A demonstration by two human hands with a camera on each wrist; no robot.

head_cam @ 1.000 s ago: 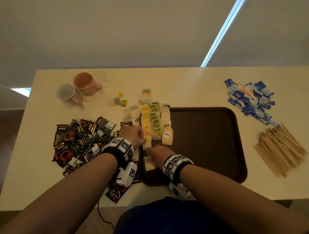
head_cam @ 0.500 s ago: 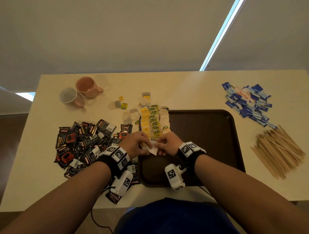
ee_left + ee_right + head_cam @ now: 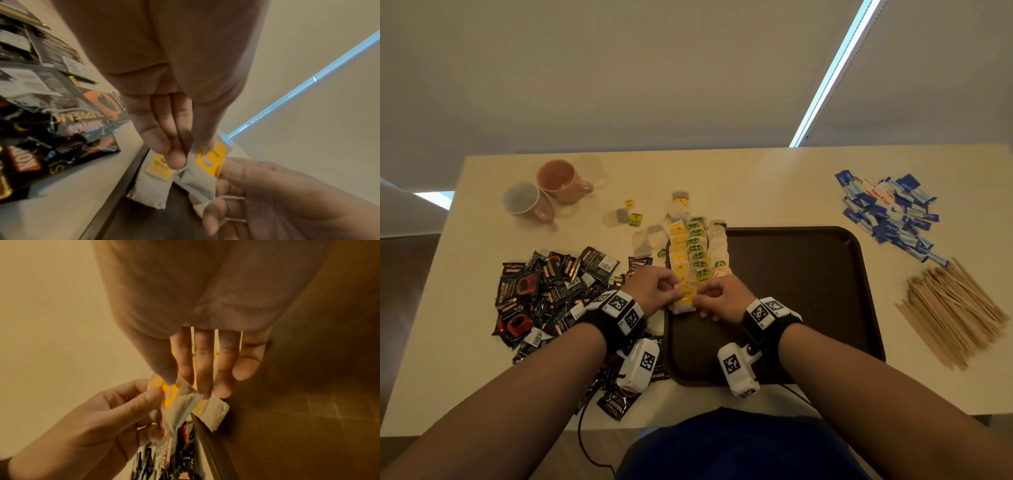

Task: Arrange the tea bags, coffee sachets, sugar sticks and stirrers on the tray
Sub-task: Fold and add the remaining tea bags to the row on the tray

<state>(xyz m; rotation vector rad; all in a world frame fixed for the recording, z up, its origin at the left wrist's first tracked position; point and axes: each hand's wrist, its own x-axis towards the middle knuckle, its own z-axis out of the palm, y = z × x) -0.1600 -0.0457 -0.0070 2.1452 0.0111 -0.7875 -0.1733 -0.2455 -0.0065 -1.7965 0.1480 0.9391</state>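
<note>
the tea bag (image 3: 685,297) with the yellow tag is pinched between both hands just above the near end of the tea-bag rows (image 3: 697,251), which run along the left edge of the tray (image 3: 808,294). the left hand (image 3: 654,289) has its grip clamped on the tagged end, thumb against fingertips (image 3: 174,160), and the right hand (image 3: 722,298) has its grip clamped on the same tea bag from the other side, thumb pressing the yellow tag in the right wrist view. another tea bag with a yellow tag (image 3: 156,175) already lies flat on the tray just inside its left edge, right under the held one. to do this step well, i judge the bag should be flattened first, tag facing up, then lowered so it overlaps the last bag like the ones farther up the row, keeping the column straight. the paper looks thin and creased, so a light pinch is wiser than a pull, and the string near the right fingers could snag. coffee sachets (image 3: 551,294) sit heaped on the tabletop left of the tray, sugar sticks (image 3: 890,212) at the far right, and stirrers (image 3: 955,308) near the right edge, none of them on the tray yet.
</note>
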